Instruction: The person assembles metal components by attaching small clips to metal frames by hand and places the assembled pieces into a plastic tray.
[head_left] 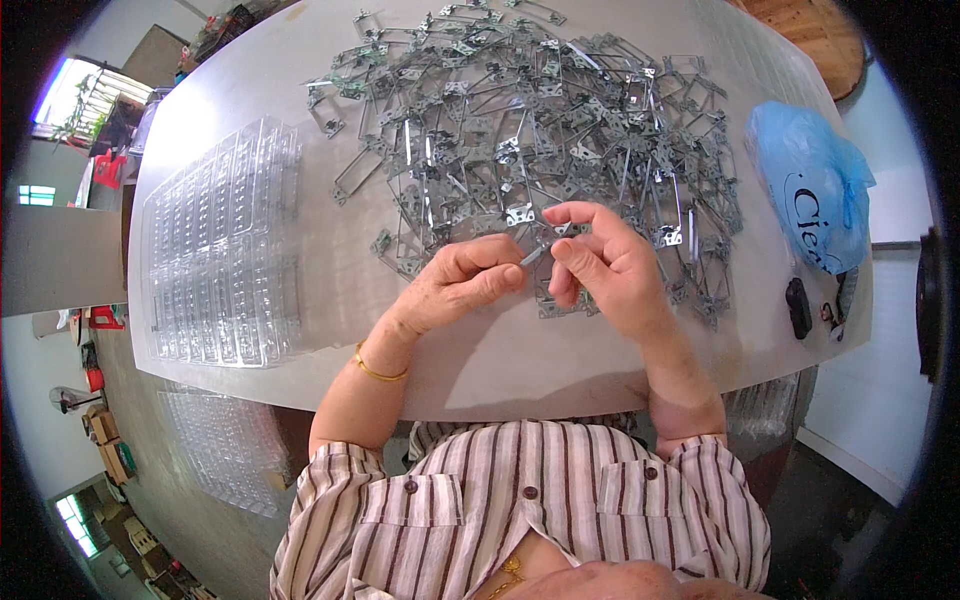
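My left hand (pixel 465 280) pinches a small thin metal piece (pixel 533 256) between thumb and forefinger. Close by on its right is my right hand (pixel 612 268), its thumb and forefinger apart around the piece's upper end and its other fingers curled. Whether those fingertips touch the metal I cannot tell. Both hands are over the near edge of a wide heap of grey metal brackets (pixel 520 150), which are joined by thin rods and tangled together. Part of the heap is hidden behind my hands.
Stacked clear plastic trays (pixel 225 250) lie at the left of the pale table (pixel 345 385). At its right are a blue plastic bag (pixel 812 185) and a small black object (pixel 798 308). More clear trays (pixel 222 445) sit below the table's left edge.
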